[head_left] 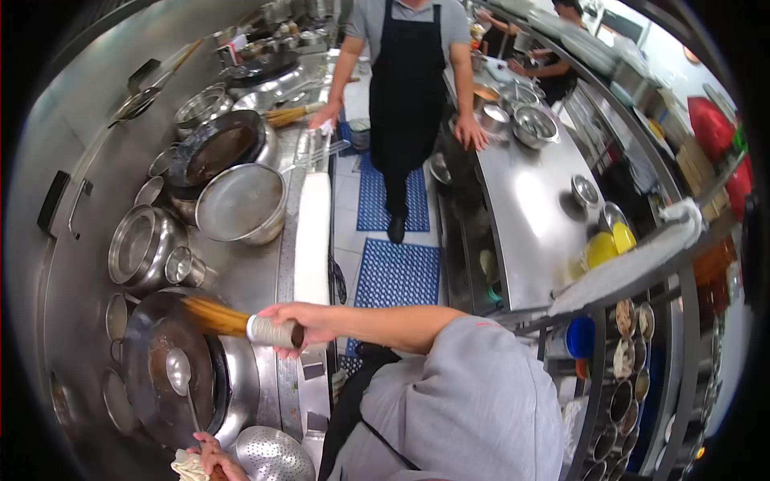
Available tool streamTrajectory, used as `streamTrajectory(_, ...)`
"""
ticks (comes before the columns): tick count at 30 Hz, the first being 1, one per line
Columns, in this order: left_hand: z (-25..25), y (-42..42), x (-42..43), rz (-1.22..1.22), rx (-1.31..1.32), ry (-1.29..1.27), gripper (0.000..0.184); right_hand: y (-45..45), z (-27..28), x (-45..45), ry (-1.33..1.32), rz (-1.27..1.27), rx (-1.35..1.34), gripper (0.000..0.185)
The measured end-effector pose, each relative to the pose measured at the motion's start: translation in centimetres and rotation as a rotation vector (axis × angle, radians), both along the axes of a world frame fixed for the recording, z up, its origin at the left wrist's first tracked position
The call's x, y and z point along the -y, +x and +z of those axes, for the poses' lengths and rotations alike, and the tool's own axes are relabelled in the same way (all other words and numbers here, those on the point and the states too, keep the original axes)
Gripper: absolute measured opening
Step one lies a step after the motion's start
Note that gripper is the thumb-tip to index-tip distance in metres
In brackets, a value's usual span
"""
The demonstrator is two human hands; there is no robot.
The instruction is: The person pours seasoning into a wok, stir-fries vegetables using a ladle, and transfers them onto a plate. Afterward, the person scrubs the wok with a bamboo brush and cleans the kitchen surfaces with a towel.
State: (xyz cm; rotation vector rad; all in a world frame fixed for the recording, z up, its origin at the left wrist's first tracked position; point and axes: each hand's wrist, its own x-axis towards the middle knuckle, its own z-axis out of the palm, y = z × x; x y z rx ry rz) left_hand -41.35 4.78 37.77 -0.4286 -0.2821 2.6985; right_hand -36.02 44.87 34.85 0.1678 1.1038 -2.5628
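Observation:
My right hand is closed round the bound handle of a bamboo wok brush. The bristles point left, over the near rim of a large dark wok; whether they touch it I cannot tell. Inside the wok lies the bowl of a metal ladle. At the bottom edge my left hand grips the end of the ladle's handle, with a whitish cloth bunched beside its fingers. A perforated strainer sits to the right of the left hand.
Steel pots, a wide pan and a second wok line the stove. A co-worker in a black apron stands in the aisle, hands on both counters. A steel table with bowls and a rack stand right.

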Motion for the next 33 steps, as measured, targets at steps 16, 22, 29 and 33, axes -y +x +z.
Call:
streamTrajectory(16, 0.2, 3.4, 1.1, 0.014, -0.227, -0.443, 0.055, -21.4, 6.4, 19.1, 2.195, 0.499, -1.14, 0.024)
streamTrajectory(22, 5.0, 3.0, -2.0, 0.097, -0.237, -0.888, 0.036, -21.3, 5.1, 18.1, 2.357, 0.38, -0.884, 0.021)
streamTrajectory(29, 3.2, 3.6, 0.4, -0.081, -0.396, -0.643, 0.047, -18.1, 7.5, 12.8, 2.307, 0.417, -1.238, 0.018)
streamTrajectory(33, 3.9, 6.0, -1.5, 0.086, -0.134, -0.374, 0.055, -16.4, 9.7, 13.0, 2.169, 0.188, -1.13, 0.015)
